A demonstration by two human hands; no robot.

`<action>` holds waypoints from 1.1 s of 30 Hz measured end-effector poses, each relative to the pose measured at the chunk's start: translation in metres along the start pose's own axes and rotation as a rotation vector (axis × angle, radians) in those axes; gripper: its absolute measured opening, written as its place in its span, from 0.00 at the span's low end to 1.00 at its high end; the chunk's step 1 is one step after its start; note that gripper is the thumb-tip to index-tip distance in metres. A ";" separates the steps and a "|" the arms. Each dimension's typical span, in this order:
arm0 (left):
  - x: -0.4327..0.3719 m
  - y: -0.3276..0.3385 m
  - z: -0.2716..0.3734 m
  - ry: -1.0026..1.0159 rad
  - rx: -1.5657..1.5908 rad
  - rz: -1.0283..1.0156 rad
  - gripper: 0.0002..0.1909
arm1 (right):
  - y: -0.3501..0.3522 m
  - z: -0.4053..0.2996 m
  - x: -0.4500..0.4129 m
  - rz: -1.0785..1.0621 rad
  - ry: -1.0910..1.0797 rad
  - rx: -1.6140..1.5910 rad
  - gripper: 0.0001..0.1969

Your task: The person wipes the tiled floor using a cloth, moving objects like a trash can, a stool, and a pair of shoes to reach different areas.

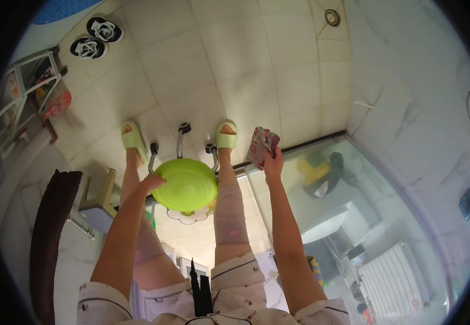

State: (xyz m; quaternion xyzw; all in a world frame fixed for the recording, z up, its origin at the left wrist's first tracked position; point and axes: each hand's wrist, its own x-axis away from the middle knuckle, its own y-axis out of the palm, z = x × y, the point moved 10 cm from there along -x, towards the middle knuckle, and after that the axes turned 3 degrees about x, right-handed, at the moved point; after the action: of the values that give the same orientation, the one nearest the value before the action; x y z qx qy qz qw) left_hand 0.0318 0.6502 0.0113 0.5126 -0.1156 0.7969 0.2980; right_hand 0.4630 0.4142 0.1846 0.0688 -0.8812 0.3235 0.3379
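Note:
My left hand (153,183) rests on the left edge of a round lime-green stool seat (185,185), its fingertips over the top surface. Metal legs with dark casters (184,128) stick out from under the seat, between my two feet in pale green slippers (226,136). Off to the right, my right hand (273,160) grips a crumpled grey cloth (261,146) with red print, held above the floor near the glass partition. The cloth and the stool are apart.
Black and white sneakers (105,30) stand on the tiled floor at upper left, near a white metal rack (26,91). A glass panel (340,219) with a dark bottom rail runs along the right. A floor drain (332,18) lies at upper right. Dark fabric (54,243) hangs at left.

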 end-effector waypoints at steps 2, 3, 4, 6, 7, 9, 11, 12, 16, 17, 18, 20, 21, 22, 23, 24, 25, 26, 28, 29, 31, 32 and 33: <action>-0.029 0.045 -0.082 -0.201 0.219 -0.119 0.13 | 0.033 -0.018 -0.001 -0.171 -0.088 0.127 0.16; -0.032 0.069 -0.133 -0.327 0.367 -0.184 0.13 | 0.061 -0.033 0.002 -0.211 -0.115 0.148 0.17; -0.042 0.074 -0.146 -0.326 0.444 -0.397 0.13 | 0.085 -0.044 -0.004 -0.239 -0.131 0.251 0.17; -0.085 0.026 -0.087 0.159 0.016 -0.480 0.13 | 0.086 -0.052 -0.044 -0.243 -0.194 0.461 0.16; -0.089 -0.041 -0.018 0.622 -0.490 -0.277 0.13 | 0.075 -0.056 -0.077 -0.216 -0.239 0.551 0.14; -0.102 -0.134 -0.003 0.422 -0.732 0.096 0.14 | 0.115 -0.089 -0.122 -0.185 -0.388 0.663 0.14; -0.098 -0.231 -0.022 0.218 -0.184 0.313 0.16 | 0.170 -0.130 -0.160 -0.125 -0.616 0.785 0.15; -0.087 -0.268 -0.052 0.080 -0.055 0.493 0.18 | 0.208 -0.145 -0.172 -0.115 -0.687 0.802 0.14; -0.064 -0.372 -0.116 -0.397 -0.464 0.896 0.41 | 0.337 -0.193 -0.217 -0.022 -0.990 0.944 0.16; -0.067 -0.382 -0.119 -0.403 -0.460 0.888 0.46 | 0.356 -0.191 -0.220 0.013 -1.060 1.003 0.18; -0.063 -0.393 -0.132 -0.433 -0.454 0.894 0.52 | 0.379 -0.182 -0.226 -0.004 -1.067 1.005 0.18; -0.077 -0.382 -0.162 -0.438 -0.490 0.918 0.61 | 0.425 -0.159 -0.235 -0.017 -1.078 1.169 0.22; -0.080 -0.383 -0.169 -0.434 -0.538 0.957 0.70 | 0.444 -0.138 -0.241 -0.087 -1.042 1.253 0.29; -0.084 -0.384 -0.170 -0.438 -0.523 0.969 0.70 | 0.446 -0.126 -0.237 0.016 -1.071 1.197 0.32; -0.086 -0.387 -0.159 -0.399 -0.536 1.005 0.64 | 0.440 -0.117 -0.236 0.125 -1.093 1.142 0.35; -0.086 -0.390 -0.151 -0.363 -0.551 1.038 0.58 | 0.440 -0.114 -0.240 0.129 -1.106 1.149 0.35; -0.084 -0.388 -0.152 -0.368 -0.536 1.038 0.58 | 0.440 -0.106 -0.248 0.129 -1.059 1.193 0.37; -0.082 -0.387 -0.148 -0.337 -0.553 1.033 0.57 | 0.437 -0.101 -0.255 0.133 -1.011 1.237 0.39; -0.080 -0.378 -0.162 -0.339 -0.558 1.043 0.55 | 0.442 -0.099 -0.255 0.064 -1.069 1.240 0.38; -0.080 -0.375 -0.169 -0.319 -0.575 1.106 0.54 | 0.451 -0.098 -0.254 0.000 -1.111 1.240 0.38; -0.080 -0.373 -0.172 -0.298 -0.578 1.175 0.54 | 0.447 -0.089 -0.262 -0.021 -1.099 1.282 0.39; -0.083 -0.372 -0.168 -0.285 -0.556 1.162 0.54 | 0.441 -0.086 -0.262 0.007 -1.106 1.291 0.39; -0.082 -0.385 -0.163 -0.273 -0.538 1.170 0.54 | 0.440 -0.098 -0.267 0.049 -1.127 1.288 0.39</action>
State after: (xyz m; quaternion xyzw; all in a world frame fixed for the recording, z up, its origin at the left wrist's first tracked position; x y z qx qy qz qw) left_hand 0.1624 1.0067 -0.1813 0.3695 -0.6071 0.6984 -0.0841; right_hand 0.5710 0.7925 -0.1621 0.3787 -0.5632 0.6859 -0.2626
